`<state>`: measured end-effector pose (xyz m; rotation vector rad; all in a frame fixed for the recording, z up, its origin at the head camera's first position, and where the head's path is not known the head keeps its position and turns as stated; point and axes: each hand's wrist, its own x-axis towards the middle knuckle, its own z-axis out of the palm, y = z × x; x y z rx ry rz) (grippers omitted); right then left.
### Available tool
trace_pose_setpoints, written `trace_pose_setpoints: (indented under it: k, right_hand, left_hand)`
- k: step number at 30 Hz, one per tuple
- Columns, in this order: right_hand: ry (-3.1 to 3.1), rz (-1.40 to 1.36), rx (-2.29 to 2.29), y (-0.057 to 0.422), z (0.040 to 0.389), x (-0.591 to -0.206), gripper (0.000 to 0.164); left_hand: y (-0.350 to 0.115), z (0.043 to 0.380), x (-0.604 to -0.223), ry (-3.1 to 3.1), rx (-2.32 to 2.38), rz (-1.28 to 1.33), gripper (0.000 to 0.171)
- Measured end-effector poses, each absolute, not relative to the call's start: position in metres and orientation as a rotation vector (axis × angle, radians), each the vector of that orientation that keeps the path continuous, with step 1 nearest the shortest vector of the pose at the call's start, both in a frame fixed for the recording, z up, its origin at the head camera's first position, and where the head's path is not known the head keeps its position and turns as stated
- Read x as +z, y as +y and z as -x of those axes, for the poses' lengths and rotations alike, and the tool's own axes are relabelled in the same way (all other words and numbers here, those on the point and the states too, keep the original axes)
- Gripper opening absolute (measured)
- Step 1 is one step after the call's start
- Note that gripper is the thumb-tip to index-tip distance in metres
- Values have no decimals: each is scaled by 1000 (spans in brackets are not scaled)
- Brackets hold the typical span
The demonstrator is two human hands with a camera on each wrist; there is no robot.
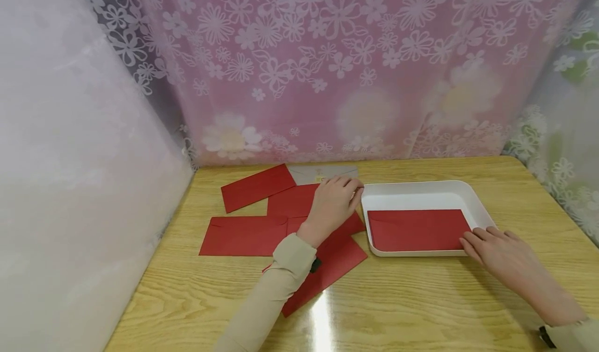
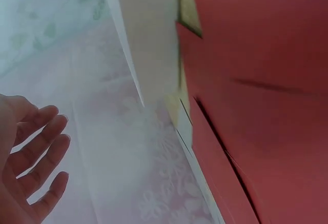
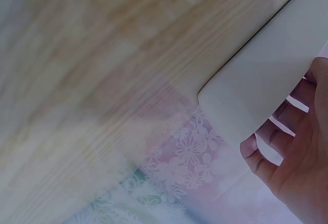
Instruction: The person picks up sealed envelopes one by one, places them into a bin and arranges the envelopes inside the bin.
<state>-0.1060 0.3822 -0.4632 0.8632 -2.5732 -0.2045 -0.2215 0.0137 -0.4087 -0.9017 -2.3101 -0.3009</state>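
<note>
A red envelope (image 1: 416, 230) lies flat inside a white tray (image 1: 412, 186), along its front side. My right hand (image 1: 503, 256) is at the tray's front right corner, fingers over the rim beside the envelope's right end. In the right wrist view, the fingers of the right hand (image 3: 292, 137) are slightly bent along the tray wall (image 3: 246, 85); their contact with the envelope is hidden. Left of the tray, my left hand (image 1: 332, 204) hovers over several red envelopes (image 1: 248, 236). Its fingers are loosely bent, and in the left wrist view the left hand (image 2: 33, 157) holds nothing.
A grey envelope (image 1: 334, 172) with a small yellow mark lies at the back, partly under the red ones. One red envelope (image 1: 327, 274) slants toward the front, below the left forearm. Floral curtains (image 1: 304, 71) surround the wooden table (image 1: 398, 305).
</note>
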Motion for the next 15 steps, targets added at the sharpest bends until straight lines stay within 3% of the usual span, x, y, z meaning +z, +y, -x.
trace_pose_setpoints:
  k: [6, 8, 12, 15]
  right_hand:
    - [-2560, -873, -202, 382, 107, -463, 94]
    - [-2567, -871, -207, 382, 106, -463, 85]
    - [-2587, -887, -250, 382, 104, -462, 18]
    - [-2598, -900, -293, 383, 103, -460, 49]
  left_hand:
    - [-25, 223, -413, -2392, -328, 803, 14]
    - [-40, 223, -414, -2407, -325, 770, 14]
    - [-70, 225, -416, -2430, -327, 707, 13]
    - [-91, 226, -418, -2445, -341, 664, 11]
